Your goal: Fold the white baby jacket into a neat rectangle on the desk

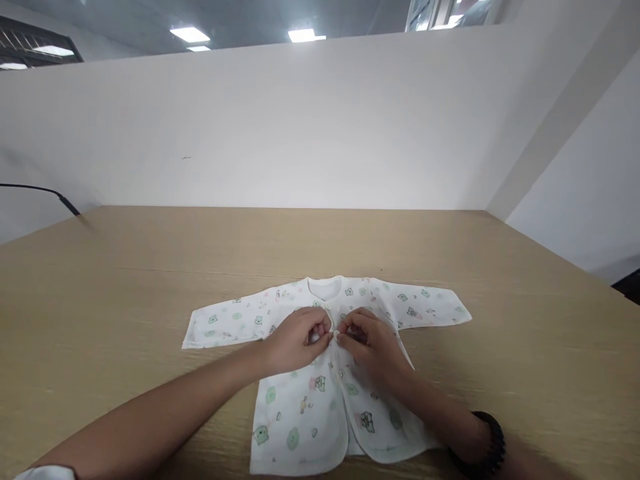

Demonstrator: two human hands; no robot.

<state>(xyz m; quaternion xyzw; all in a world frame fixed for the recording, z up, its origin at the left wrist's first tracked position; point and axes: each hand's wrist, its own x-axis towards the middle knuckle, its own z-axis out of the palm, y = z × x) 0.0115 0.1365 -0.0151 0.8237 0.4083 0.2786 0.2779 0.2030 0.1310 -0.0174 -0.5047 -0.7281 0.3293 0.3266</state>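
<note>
A small white baby jacket (295,427) with green and pink animal prints lies flat, its sleeves spread to both sides and its neckline away from me. The front edges meet near the chest and part toward the hem. My left hand (300,340) pinches the left front edge just below the collar. Opposite it, my right hand (373,343) pinches the right front edge, fingertips almost touching the left ones. A small pale spot, perhaps a snap or button, shows between the fingertips. The fingers hide most of it.
The jacket rests on a wide wood-grain table (150,253). A white partition (300,133) rises behind the far edge, with another wall at the right. A black cable (60,198) reaches over the left edge. A dark object (627,287) sits at the far right.
</note>
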